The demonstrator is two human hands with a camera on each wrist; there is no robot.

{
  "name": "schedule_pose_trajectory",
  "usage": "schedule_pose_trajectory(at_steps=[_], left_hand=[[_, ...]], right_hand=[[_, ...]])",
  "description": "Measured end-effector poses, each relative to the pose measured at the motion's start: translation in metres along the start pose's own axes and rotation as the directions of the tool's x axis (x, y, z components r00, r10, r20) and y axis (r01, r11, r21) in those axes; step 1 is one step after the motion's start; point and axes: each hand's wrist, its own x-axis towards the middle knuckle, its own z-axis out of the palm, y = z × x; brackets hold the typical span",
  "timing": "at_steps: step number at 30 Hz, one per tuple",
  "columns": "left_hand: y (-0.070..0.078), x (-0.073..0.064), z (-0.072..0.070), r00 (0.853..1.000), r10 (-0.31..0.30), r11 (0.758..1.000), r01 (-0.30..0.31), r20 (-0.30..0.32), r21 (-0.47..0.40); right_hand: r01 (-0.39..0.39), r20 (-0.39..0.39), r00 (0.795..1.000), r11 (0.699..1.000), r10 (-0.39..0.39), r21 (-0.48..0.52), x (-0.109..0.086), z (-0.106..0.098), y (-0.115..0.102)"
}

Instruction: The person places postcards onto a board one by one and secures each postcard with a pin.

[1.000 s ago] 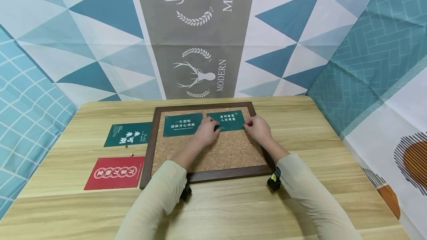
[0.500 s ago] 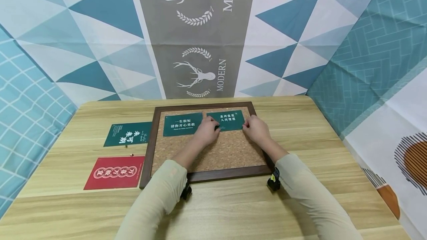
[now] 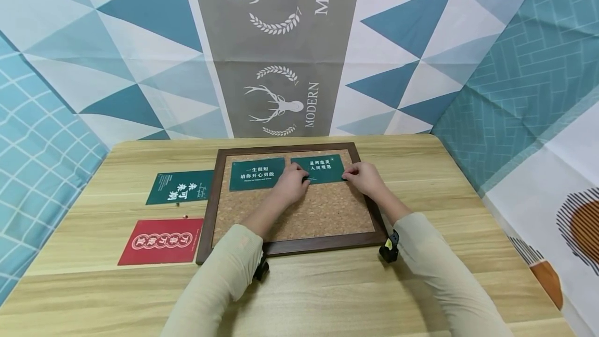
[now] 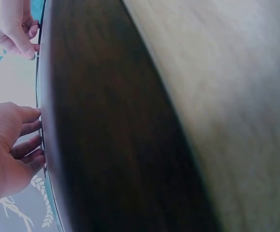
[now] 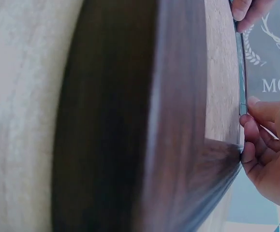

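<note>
A framed cork board lies on the table with two green cards printed in white on its far part. My left hand pinches the lower left part of the right-hand green card, covering that corner. My right hand pinches the same card's lower right corner between thumb and index finger. In the right wrist view, the right hand has thumb and index finger together at the card's edge. The left hand touches the board's far side in the left wrist view. The left green card lies beside my left hand.
Left of the board, another green card and a red card lie on the wooden table. Small metallic pins sit between them. The dark wooden frame edges the board. A patterned cloth hangs behind.
My right hand shifts slightly to the right, staying at the card's corner. The left hand and the cards on the board look almost unmoved.
</note>
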Motion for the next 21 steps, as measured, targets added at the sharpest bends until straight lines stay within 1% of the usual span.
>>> schedule_pose_trajectory(at_steps=[3, 12, 18, 21], left_hand=[[0.0012, -0.0005, -0.0009, 1.0, -0.001, 1.0, 0.001, 0.004, -0.005], [0.002, -0.0014, -0.0028, 1.0, 0.004, 1.0, -0.004, 0.001, -0.011], [0.0012, -0.0011, -0.0024, 1.0, 0.001, 1.0, -0.001, 0.008, -0.013], [0.0007, -0.0008, -0.0019, 1.0, -0.002, 1.0, 0.002, 0.007, -0.012]], right_hand=[[-0.012, 0.004, 1.0, 1.0, 0.012, 0.028, 0.0, -0.0015, 0.0004], [0.013, -0.023, 1.0, 0.999, -0.012, 0.041, -0.0004, -0.0026, 0.0018], [0.043, -0.039, 0.998, 0.999, -0.043, 0.006, 0.001, 0.0016, 0.0036], [0.052, -0.035, 0.998, 0.999, -0.052, -0.007, 0.0018, 0.0028, 0.0035]])
